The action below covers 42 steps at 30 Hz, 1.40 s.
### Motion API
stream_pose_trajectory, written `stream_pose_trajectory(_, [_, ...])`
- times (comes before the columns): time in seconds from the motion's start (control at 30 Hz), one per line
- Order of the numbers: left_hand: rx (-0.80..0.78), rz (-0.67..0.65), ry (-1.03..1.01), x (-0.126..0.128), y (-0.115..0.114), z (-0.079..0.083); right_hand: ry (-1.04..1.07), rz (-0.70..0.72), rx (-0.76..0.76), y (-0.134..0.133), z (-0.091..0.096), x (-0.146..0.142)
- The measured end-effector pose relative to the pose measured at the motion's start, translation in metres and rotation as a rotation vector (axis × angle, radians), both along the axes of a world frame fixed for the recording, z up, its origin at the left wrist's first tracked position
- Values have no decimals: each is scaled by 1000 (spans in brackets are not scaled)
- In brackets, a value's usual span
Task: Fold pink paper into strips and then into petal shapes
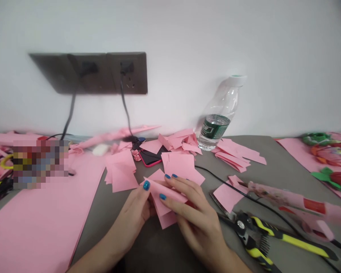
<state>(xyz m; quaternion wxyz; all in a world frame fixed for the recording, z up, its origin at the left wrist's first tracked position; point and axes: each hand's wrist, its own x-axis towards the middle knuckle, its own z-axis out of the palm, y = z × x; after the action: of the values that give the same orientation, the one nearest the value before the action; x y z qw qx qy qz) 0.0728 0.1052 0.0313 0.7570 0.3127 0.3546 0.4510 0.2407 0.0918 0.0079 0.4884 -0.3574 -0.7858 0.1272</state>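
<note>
The pink paper [166, 191] was a soft square sheet, and one part of it was rolled into a narrow, tight shape with the point toward the left. It was held tilted above the table, pinched between the left hand [132, 216] and the right hand [194, 216], and its lower corner hung below them.
</note>
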Motion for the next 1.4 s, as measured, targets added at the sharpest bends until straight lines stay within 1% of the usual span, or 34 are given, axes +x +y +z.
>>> stream_pose_trajectory(0.1, [90,-32,136,-5,-2,-5,6,-3,-47,0,1,-1])
stream_pose_trajectory(0.17, [125,-11,249,-7,-2,-7,7,3,-80,-1,3,-1])
stream_pose_trajectory(0.23, [137,36,360,-7,-2,-7,33,50,-111,-4,6,-1])
stream_pose_trajectory(0.3, [150,77,460,-7,0,-4,86,127,-163,-6,7,1])
stream_pose_trajectory(0.37, [183,69,549,-7,2,0,165,179,-234,-9,6,3])
stream_pose_trajectory(0.43, [237,16,613,-7,3,3,273,171,-317,-9,4,4])
stream_pose_trajectory(0.5, [293,-82,644,-7,2,5,371,162,-415,-7,2,5])
stream_pose_trajectory(0.57, [343,-163,671,-7,0,5,407,187,-513,-4,2,4])
stream_pose_trajectory(0.63, [376,-206,672,-7,-3,5,376,221,-553,-2,4,2])
stream_pose_trajectory(0.7, [377,-207,613,-6,-6,7,313,228,-530,-2,6,-1])
stream_pose_trajectory(0.8, [303,-174,503,-3,-8,10,267,204,-510,-2,8,-2])
stream_pose_trajectory(0.83, [274,-184,464,-2,-7,11,275,189,-512,-3,8,-2])
stream_pose_trajectory(0.9, [242,-258,368,-2,-6,12,307,148,-505,-3,4,-1])
stream_pose_trajectory(0.97, [245,-338,303,-1,-3,12,337,100,-495,-3,1,0])
stream_pose_trajectory(1.03, [263,-353,322,-2,-1,11,368,77,-513,-2,-2,2])
stream_pose_trajectory(1.17, [289,-336,397,-3,0,10,410,106,-548,-2,-3,2])
stream_pose_trajectory(1.3, [318,-340,489,-4,-1,10,348,143,-535,-1,0,2])
stream_pose_trajectory(1.4, [323,-359,479,-2,-3,10,314,125,-517,-1,2,1])
